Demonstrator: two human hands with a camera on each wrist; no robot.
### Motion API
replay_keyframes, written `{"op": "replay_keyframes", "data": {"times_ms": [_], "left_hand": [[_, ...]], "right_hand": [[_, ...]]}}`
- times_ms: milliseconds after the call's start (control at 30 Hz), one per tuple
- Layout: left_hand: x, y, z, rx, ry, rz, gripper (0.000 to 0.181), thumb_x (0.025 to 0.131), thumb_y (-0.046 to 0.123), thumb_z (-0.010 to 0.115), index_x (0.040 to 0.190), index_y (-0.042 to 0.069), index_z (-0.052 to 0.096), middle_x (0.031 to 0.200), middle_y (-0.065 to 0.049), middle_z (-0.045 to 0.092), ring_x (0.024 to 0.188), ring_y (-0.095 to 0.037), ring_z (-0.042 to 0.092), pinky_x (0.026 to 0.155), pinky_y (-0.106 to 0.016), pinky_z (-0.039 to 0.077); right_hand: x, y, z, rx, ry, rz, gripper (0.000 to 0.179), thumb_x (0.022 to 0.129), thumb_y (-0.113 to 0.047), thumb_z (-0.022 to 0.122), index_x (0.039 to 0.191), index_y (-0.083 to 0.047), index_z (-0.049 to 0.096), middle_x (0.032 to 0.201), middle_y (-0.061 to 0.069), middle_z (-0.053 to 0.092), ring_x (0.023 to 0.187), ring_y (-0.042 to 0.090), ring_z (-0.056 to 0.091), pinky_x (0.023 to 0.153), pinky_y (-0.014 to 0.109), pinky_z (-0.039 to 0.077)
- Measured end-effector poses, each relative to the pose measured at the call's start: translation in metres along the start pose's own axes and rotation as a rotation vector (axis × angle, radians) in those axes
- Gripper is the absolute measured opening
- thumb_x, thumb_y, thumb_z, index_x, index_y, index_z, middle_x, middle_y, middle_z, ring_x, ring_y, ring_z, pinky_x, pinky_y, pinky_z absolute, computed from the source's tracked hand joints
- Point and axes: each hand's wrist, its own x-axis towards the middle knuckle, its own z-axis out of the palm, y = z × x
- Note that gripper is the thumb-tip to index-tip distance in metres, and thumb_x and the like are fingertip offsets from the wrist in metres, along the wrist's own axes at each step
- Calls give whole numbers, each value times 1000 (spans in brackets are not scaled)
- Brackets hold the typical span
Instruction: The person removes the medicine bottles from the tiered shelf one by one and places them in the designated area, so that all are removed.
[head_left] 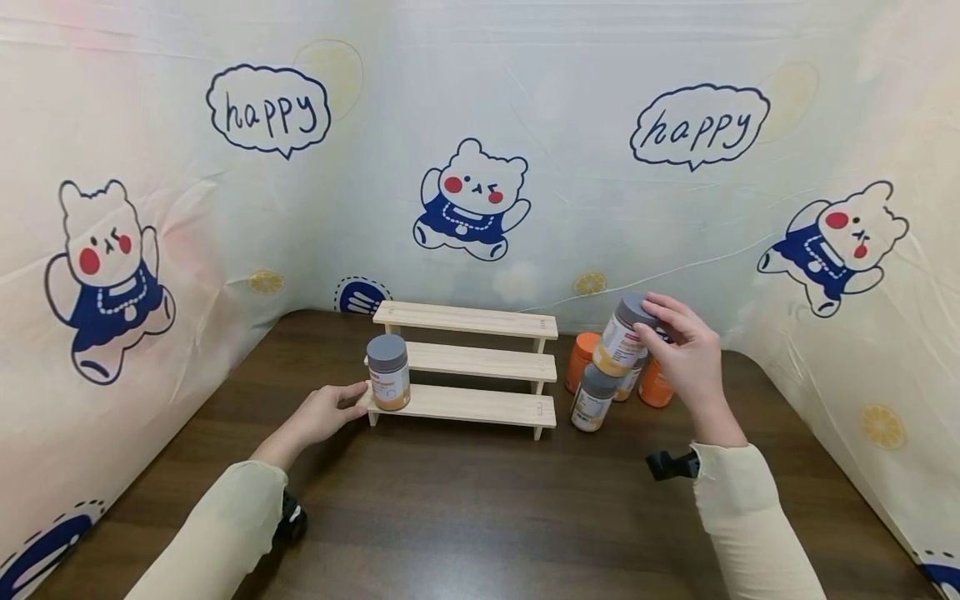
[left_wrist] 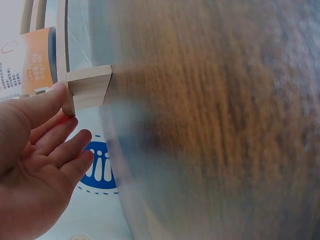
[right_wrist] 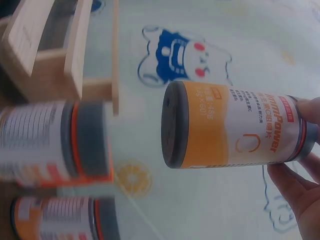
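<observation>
A three-step wooden display rack (head_left: pixel 480 406) stands on the table. On the left end of its lowest step sits a grey-lidded supplement jar (head_left: pixel 389 372), upright. My left hand (head_left: pixel 322 414) pinches that step's end between thumb (left_wrist: pixel 50 102) and forefinger, the other fingers loosely bent. Off the table, right of the rack, my right hand (head_left: pixel 686 354) grips a second grey-lidded jar (right_wrist: pixel 235 127) by its lid end. This raised jar leans slightly, its label showing in the right wrist view. Just below it is another grey-lidded jar (head_left: pixel 591 404); the head view does not show whether they touch.
Behind the raised jar stand two orange jars (head_left: pixel 582 360) (head_left: pixel 656 385) and a further grey-lidded jar (head_left: pixel 625 387), partly hidden. A printed cloth (head_left: pixel 570 208) hangs around the back and sides of the brown table (head_left: pixel 465 508).
</observation>
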Motion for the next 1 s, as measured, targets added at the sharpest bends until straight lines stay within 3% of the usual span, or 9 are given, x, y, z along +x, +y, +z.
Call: {"op": "replay_keyframes", "data": {"times_ms": [200,433,600,833,1000], "left_hand": [[-2,2,-1,-2,-4,-1,50,92,20,58,135,-2,44,134,-25,41,121,-42,39,94,-54,35],[-3,2,0,4,7,17,49,91,19,59,133,-3,45,133,-24,43,119,-42,42,94,-54,35],[-2,2,1,2,10,15,50,91,20,59,134,-2,45,133,-23,43,119,-41,42,94,-54,35],[-2,2,0,5,-2,21,50,92,20,58,134,-2,44,133,-24,43,119,-41,42,94,-53,36],[-3,4,0,10,0,22,50,92,21,58,134,-2,45,133,-25,43,119,-42,42,93,-53,37]], "right_hand": [[-1,49,-14,-67,29,83,33,83,-5,68,116,2,63,124,11,55,110,18,52,89,20,41],[-12,74,-22,-151,40,95,34,82,-11,70,114,0,65,121,9,57,107,20,54,85,16,43],[-25,95,-18,-217,5,87,33,81,-12,71,110,2,66,119,12,58,104,27,55,81,11,43],[-44,116,-4,-204,-33,33,28,76,-1,74,102,5,68,111,15,62,92,10,56,72,8,44],[-55,127,3,-204,-80,35,28,76,-2,74,103,4,68,111,14,61,99,21,56,75,6,41]]}}
